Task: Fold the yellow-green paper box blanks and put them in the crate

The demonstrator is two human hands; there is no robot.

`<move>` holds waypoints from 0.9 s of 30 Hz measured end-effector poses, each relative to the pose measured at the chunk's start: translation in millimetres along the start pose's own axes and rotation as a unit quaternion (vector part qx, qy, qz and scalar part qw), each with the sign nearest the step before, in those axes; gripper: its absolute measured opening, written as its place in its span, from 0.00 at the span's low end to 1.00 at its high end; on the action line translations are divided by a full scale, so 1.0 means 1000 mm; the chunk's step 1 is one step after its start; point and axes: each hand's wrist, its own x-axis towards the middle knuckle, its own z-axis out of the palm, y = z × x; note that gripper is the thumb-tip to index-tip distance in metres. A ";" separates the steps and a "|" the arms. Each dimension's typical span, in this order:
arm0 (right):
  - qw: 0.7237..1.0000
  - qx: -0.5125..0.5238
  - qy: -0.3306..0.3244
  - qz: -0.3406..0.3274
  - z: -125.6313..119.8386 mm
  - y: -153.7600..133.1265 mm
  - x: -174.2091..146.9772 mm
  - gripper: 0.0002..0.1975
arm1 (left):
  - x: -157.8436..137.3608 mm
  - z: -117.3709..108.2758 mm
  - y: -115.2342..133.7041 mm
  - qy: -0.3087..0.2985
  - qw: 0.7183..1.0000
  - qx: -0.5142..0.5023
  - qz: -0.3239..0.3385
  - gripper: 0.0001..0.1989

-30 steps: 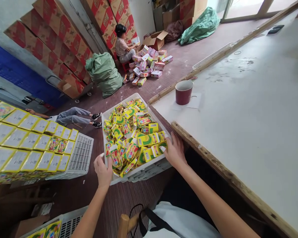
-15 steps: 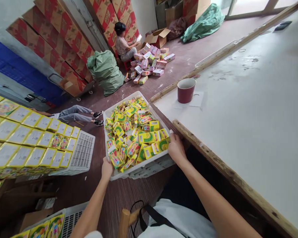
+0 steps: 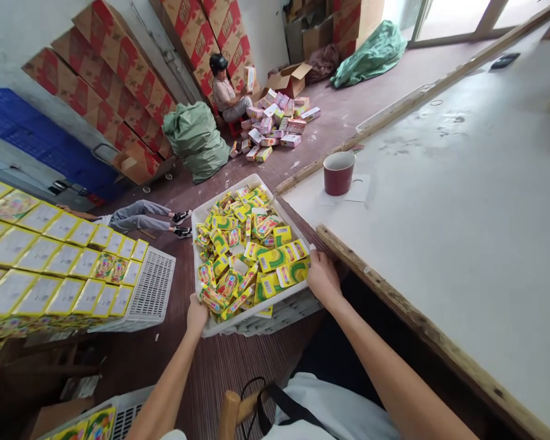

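A white plastic crate full of loose small yellow boxes is in front of me, over the floor beside the table. My left hand grips its near left corner, fingers closed around the rim and partly hidden. My right hand is closed on the rim at the right side, thumb on top. The little boxes carry green and red print and lie jumbled in the crate. Whether other crates stand below it I cannot tell.
To the right is a white table with a wooden edge and a maroon cup. Stacked yellow boxes stand at left. Someone sits by a heap of cartons; another person's legs show at left. A green sack stands behind.
The view has tilted slightly, and both hands still hold the crate. Some small boxes at its near side have shifted. The seated person has raised a carton.
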 end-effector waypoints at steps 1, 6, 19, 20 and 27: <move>1.000 -0.002 -0.005 0.001 -0.001 0.000 0.000 0.29 | 0.000 0.000 0.000 0.001 1.000 0.005 -0.004 0.14; 1.000 -0.011 -0.015 0.010 -0.003 -0.003 0.001 0.29 | 0.002 -0.002 0.003 -0.004 0.999 0.031 -0.015 0.15; 0.998 0.017 -0.032 0.045 -0.008 -0.011 0.003 0.28 | 0.003 -0.003 0.009 0.009 0.998 0.052 -0.028 0.15; 0.998 0.026 -0.031 0.047 -0.008 -0.012 0.002 0.28 | 0.004 -0.003 0.008 0.010 0.998 0.049 -0.028 0.15; 0.990 0.132 -0.014 0.049 -0.004 -0.007 0.008 0.30 | 0.013 0.003 0.002 0.026 0.999 0.024 -0.004 0.15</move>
